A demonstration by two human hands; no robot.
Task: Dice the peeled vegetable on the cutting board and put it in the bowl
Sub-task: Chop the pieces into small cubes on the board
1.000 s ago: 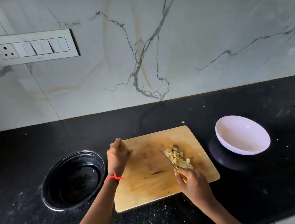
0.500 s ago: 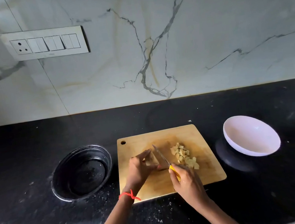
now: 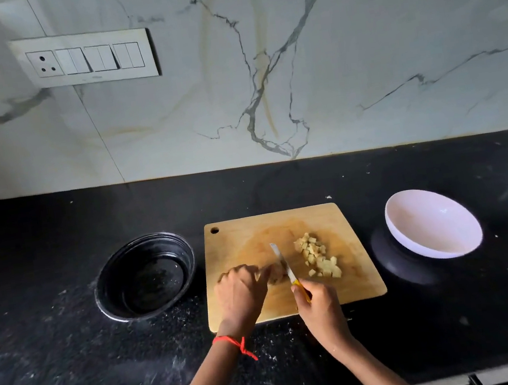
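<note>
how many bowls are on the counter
2. A round black bowl sits on the black counter, left of the wooden cutting board. A round white bowl sits right of the board, tilted on a dark base. None seems hidden.

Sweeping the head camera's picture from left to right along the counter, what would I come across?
black bowl → left hand, holding a vegetable piece → knife → diced pieces → white bowl
</note>
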